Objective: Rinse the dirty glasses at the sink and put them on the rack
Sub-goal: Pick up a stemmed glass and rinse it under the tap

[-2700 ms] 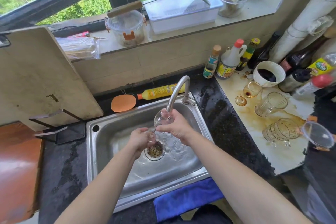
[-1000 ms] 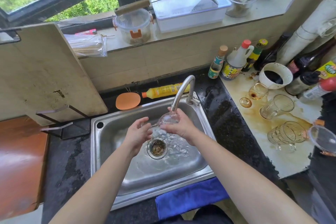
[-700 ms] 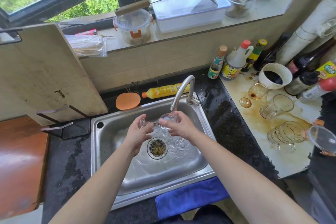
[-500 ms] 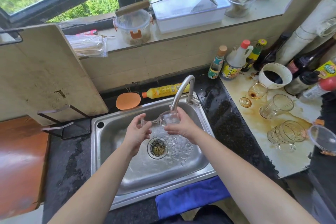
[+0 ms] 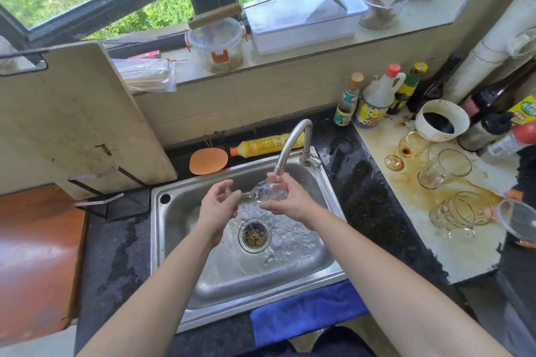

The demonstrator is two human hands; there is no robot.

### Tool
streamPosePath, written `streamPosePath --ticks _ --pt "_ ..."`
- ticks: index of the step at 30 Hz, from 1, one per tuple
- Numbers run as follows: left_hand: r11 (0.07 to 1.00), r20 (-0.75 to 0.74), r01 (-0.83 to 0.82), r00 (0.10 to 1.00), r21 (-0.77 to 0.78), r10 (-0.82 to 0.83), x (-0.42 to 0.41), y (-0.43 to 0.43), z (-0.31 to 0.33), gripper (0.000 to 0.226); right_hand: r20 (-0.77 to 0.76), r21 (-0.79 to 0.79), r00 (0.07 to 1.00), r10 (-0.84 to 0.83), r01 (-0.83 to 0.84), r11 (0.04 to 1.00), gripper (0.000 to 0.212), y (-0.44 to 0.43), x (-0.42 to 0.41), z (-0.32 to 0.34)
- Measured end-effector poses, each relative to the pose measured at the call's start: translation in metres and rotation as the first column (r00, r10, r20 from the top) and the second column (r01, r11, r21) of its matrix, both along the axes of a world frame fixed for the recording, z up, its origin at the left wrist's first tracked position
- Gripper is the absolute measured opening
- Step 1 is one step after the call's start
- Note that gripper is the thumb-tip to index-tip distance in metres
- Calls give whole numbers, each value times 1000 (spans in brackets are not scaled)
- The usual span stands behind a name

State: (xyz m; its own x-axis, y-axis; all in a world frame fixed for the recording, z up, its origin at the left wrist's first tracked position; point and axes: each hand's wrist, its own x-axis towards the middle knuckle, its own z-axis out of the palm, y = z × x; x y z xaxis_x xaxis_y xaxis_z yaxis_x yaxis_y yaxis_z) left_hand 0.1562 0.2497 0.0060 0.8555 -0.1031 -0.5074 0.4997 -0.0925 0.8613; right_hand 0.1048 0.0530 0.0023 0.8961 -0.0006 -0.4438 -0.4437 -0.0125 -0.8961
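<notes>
Sink (image 5: 324, 200) scene: stemmed glass (image 5: 268, 191) foot hidden by left hand (image 5: 219, 207).

Glossy clear wine glass (image 5: 268, 191), brushed steel sink (image 5: 330, 194), speckled polished stone counter (image 5: 374, 197)

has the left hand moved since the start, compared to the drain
Yes. The left hand has risen from just over the drain to its upper left, now holding the wine glass foot level with the faucet spout.

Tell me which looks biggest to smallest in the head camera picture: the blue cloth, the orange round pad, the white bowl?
1. blue cloth, though it lies nearest the camera, which enlarges it.
2. white bowl and orange round pad look alike; I won't rank them.
</notes>
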Motion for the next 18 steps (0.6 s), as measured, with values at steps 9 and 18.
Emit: streamPosePath --ticks 9,18 --pt "996 -46 -11 999 -93 7 -8 -10 17 38 -311 34 949 -49 63 997 66 8 -5 16" --pt "937 -166 -9 985 -348 -52 -24 -7 42 49 -397 213 917 49 40 976 76 7 -18 26"
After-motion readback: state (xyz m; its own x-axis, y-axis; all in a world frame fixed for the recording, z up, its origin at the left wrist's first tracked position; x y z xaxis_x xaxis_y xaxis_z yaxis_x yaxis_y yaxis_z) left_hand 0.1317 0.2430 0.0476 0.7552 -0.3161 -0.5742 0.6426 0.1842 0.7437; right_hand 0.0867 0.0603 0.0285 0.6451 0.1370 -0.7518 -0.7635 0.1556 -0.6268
